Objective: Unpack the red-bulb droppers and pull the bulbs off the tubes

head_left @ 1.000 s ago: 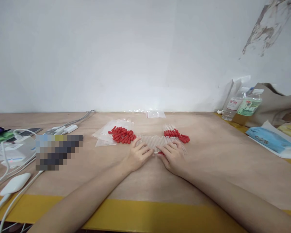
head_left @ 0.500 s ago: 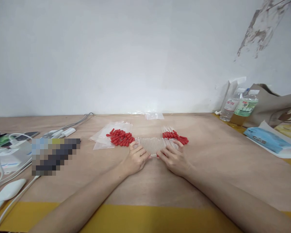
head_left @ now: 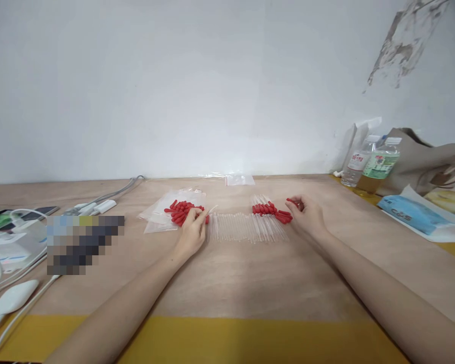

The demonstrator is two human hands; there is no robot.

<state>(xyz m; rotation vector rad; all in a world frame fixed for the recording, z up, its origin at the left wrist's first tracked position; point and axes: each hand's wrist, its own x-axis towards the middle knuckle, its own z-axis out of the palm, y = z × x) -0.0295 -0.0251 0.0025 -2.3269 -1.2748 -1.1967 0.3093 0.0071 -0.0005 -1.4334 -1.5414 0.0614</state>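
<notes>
My left hand (head_left: 192,233) is closed at the right edge of a pile of red rubber bulbs (head_left: 180,212). A thin glass dropper tube (head_left: 213,208) sticks out past its fingertips. Off to the right, my right hand (head_left: 308,215) pinches a red dropper bulb (head_left: 292,202); whether a tube is attached is hidden by the fingers. A row of clear glass tubes (head_left: 246,227) lies side by side on the table between my hands. Behind its right end, droppers with red bulbs (head_left: 267,208) lie together, tubes pointing away from me.
Clear plastic bags (head_left: 155,215) lie under the bulb pile, another bag (head_left: 240,180) by the wall. Cables and white chargers (head_left: 26,240) occupy the left side. Two bottles (head_left: 379,167), a blue tissue pack (head_left: 417,212) and a grey bag (head_left: 420,156) stand at the right.
Both hands have left the row of glass tubes. My left hand moved left to the red bulbs; my right hand moved right and away from me, a red bulb in its fingers.
</notes>
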